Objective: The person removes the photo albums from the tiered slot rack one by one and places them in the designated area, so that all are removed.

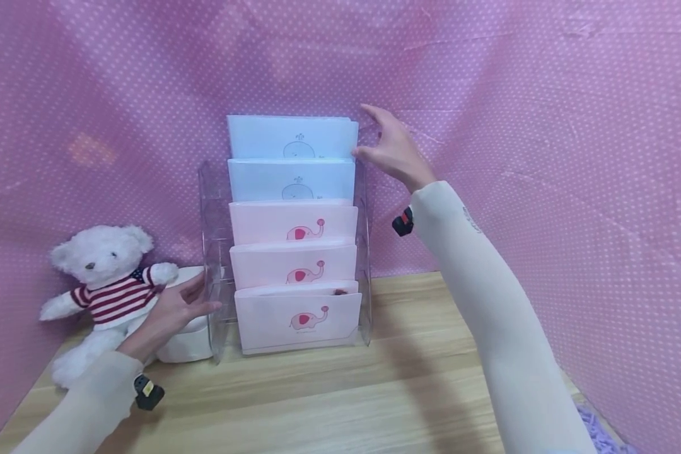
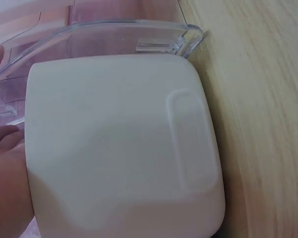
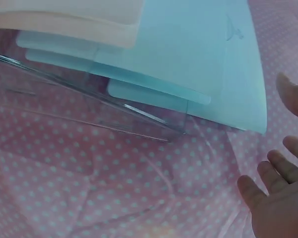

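Clear plastic tiered rack (image 1: 364, 271) on your wooden bench (image 1: 295, 403) holds light-blue whale-print folders (image 1: 267, 167) above pink elephant-print folders (image 1: 261, 268), an indistinct dark bit (image 1: 340, 292) showing in the lowest. Your right hand (image 1: 394, 148) is spread, empty; only its wrist view shows it clear of the folders. Your left hand (image 1: 173, 312), beside the rack, is partly hidden; its hold can't be told

Head view faces rack (image 1: 211, 217); wrist closeups share it.

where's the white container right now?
Head view: the white container stands on the wooden table left of centre, between the teddy bear and the clear rack, partly covered by the left hand.
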A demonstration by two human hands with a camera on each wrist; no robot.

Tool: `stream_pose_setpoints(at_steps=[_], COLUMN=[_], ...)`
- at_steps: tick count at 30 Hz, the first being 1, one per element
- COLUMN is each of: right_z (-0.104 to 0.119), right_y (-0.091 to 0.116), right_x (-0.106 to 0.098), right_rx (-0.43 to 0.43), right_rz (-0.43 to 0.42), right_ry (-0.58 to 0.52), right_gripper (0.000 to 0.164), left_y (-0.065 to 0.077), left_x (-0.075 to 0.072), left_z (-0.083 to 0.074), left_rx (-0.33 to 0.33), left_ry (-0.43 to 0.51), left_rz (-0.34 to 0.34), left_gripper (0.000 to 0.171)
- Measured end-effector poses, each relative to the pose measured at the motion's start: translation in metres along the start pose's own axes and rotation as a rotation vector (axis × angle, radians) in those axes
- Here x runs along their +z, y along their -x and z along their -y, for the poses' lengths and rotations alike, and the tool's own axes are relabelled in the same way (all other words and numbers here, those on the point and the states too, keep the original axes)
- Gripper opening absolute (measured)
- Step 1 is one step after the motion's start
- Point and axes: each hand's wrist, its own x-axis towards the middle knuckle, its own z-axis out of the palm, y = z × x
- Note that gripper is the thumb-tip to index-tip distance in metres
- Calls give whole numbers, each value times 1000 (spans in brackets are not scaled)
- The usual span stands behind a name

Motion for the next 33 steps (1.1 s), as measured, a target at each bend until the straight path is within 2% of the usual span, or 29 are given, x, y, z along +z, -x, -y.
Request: stream_pose_setpoints(at_steps=[3, 6, 13, 19, 25, 33], right_z=[10, 17, 30, 40, 46, 45], right_y=[-11, -21, -35, -41, -51, -55], right_x=[4, 5, 8, 17, 24, 24], right_rx=[0, -13, 19, 41, 69, 117], right_rz=[2, 18, 65, 99, 128, 104], right_ry=[118, 175, 198, 209, 169, 2], right_gripper=[83, 81, 73, 63, 62, 60], left_y=[-1, -1, 2, 4, 6, 6], left_x=[1, 2, 2, 3, 4, 4], left_z=[1, 1, 0, 1, 0, -3], left_rx=[2, -12, -15, -42, -71, -61], left_ry=[-2, 7, 10, 1, -8, -8], left_rz=[3, 0, -15, -6, -4, -6], left_gripper=[99, 101, 97, 93, 94, 92])
